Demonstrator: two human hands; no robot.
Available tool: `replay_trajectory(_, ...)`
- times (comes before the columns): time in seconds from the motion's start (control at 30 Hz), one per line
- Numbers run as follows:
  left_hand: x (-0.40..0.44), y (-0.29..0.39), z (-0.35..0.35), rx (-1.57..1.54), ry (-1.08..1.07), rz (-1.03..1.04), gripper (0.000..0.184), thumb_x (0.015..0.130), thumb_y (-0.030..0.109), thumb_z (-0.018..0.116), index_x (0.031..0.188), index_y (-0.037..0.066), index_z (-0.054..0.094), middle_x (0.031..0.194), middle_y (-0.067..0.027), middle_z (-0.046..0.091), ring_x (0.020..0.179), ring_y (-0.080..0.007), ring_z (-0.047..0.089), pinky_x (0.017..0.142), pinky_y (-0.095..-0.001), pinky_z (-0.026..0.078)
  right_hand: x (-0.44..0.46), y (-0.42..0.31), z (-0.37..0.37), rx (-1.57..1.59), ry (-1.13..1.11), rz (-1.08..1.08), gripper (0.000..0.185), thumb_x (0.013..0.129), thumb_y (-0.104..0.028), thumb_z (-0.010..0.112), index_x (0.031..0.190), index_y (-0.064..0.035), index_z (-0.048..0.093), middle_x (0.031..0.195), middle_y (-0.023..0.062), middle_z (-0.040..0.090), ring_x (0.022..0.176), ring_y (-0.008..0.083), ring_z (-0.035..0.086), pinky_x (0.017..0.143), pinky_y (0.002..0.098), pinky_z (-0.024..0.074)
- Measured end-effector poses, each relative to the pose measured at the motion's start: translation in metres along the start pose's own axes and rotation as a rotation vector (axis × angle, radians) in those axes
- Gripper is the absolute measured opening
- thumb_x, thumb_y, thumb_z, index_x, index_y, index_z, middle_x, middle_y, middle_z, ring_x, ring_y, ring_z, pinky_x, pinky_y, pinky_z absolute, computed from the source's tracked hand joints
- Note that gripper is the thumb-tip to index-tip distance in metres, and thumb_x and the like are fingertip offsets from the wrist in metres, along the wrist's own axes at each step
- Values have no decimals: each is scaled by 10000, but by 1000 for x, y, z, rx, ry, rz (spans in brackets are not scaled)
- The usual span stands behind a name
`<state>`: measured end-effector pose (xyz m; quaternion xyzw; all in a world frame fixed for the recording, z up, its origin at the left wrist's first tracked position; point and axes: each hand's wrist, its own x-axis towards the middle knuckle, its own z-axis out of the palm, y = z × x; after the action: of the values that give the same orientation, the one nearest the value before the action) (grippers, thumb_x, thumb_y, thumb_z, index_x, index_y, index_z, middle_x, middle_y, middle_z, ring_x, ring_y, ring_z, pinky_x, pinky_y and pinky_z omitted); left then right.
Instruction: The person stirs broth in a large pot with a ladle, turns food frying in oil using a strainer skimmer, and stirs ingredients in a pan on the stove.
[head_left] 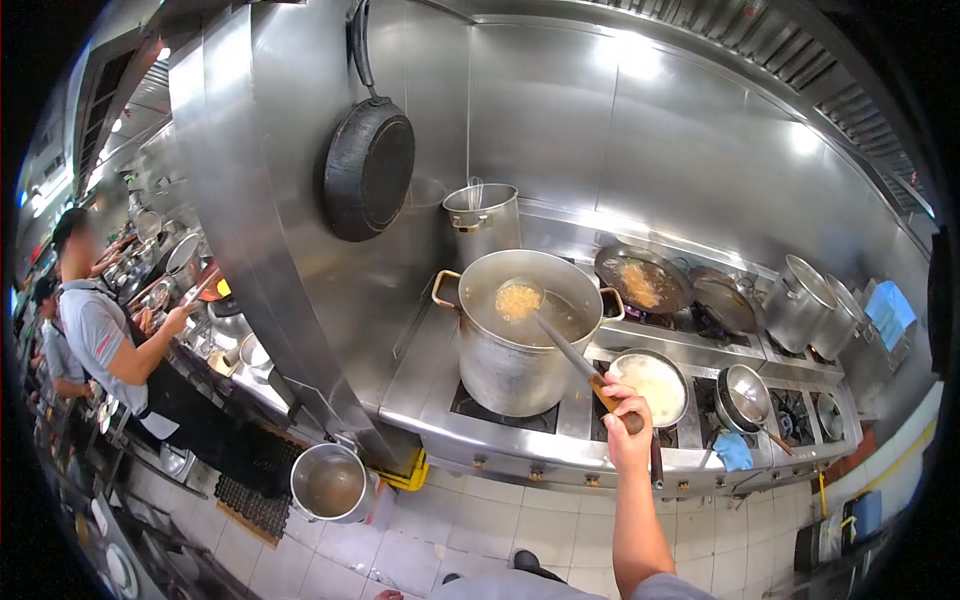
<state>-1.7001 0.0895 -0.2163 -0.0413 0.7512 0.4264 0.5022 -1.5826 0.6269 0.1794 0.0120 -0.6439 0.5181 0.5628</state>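
My right hand (628,418) is closed around the wooden handle of a long strainer (565,345). The strainer's round bowl is over the mouth of a large stockpot (515,375) and holds small pale-golden food pieces (518,300). Murky liquid shows inside the pot, which has two brass-coloured side handles. Just beyond my right hand, a pan of creamy, pale liquid (648,385) sits on the front burner, its handle pointing towards me. At the bottom edge only a sliver of what looks like my left hand (388,594) shows; its fingers cannot be made out.
Behind are a tall pot with a whisk (480,222) and a wok with frying food (640,280). Smaller pans (745,397) and a blue cloth (733,452) lie right. A bucket-like pot (332,485) stands low left. A co-worker (110,330) stands beyond the steel pillar (265,230).
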Motion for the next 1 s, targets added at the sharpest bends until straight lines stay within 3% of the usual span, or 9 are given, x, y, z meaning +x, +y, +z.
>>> replay_trajectory(0.17, 25, -2, -2, 30, -25, 10, 387, 862, 297, 507, 1150, 41, 535, 840, -110, 606, 590, -198, 574, 468, -306, 473, -11, -18, 0, -169, -124, 40, 234, 700, 79, 636, 864, -64, 548, 1145, 145, 572, 1263, 347, 384, 1046, 469, 280)
replay_trajectory(0.23, 71, -27, -8, 49, -22, -31, 333, 837, 188, 586, 1119, 27, 510, 742, -99, 623, 572, -217, 590, 487, -342, 501, -11, -27, 2, -325, -306, 34, 217, 688, 68, 653, 837, -66, 570, 1141, 124, 578, 1266, 364, 376, 1043, 469, 285)
replay_trajectory(0.5, 64, -27, 4, -64, -14, -167, 322, 851, 194, 584, 1137, 69, 502, 734, -90, 611, 526, -218, 583, 429, -347, 492, 29, -80, 12, -785, -1052, 70, 167, 702, -89, 714, 809, -120, 589, 998, 19, 573, 1236, 303, 409, 1048, 503, 283)
replay_trajectory(0.63, 64, -32, 15, -80, 12, -193, 315, 854, 199, 581, 1134, 77, 503, 743, -96, 610, 538, -240, 601, 424, -365, 501, 75, -81, 29, -721, -1216, -9, 203, 728, -199, 716, 801, -101, 554, 824, 30, 559, 933, 250, 543, 1062, 493, 274)
replay_trajectory(0.67, 63, -32, 19, -90, 17, -193, 315, 854, 199, 581, 1134, 77, 503, 743, -96, 610, 538, -240, 601, 424, -365, 501, 83, -74, 32, -661, -1176, -87, 235, 726, -237, 717, 763, -84, 543, 716, 45, 539, 765, 253, 539, 949, 440, 402)
replay_trajectory(0.7, 62, -32, 22, -110, 0, -183, 317, 854, 198, 580, 1135, 72, 504, 744, -98, 610, 552, -243, 605, 438, -363, 506, 95, -69, 37, -654, -1183, -96, 235, 726, -237, 717, 763, -84, 543, 716, 45, 539, 765, 253, 539, 949, 440, 402)
replay_trajectory(0.77, 59, -33, 28, -140, -7, -172, 318, 854, 197, 579, 1135, 68, 505, 744, -100, 610, 565, -246, 608, 451, -361, 512, 118, -59, 48, -681, -1285, -5, 271, 720, -282, 721, 721, -87, 534, 654, 58, 531, 725, 262, 550, 724, 401, 471)
replay_trajectory(0.8, 57, -33, 35, -126, 18, -158, 326, 854, 198, 581, 1141, 65, 503, 751, -102, 614, 568, -244, 606, 460, -356, 513, 126, -45, 52, -627, -1212, -88, 308, 698, -265, 755, 631, -76, 521, 601, 51, 522, 619, 259, 535, 524, 362, 411)
replay_trajectory(1.0, 14, -43, 70, -185, 89, -58, 362, 852, 253, 545, 1149, 46, 520, 807, -104, 615, 563, -219, 588, 465, -330, 492, 203, 19, 73, -509, -996, 330, 323, 789, -325, 683, 687, -52, 544, 625, 19, 565, 587, 105, 555, 528, 277, 439)
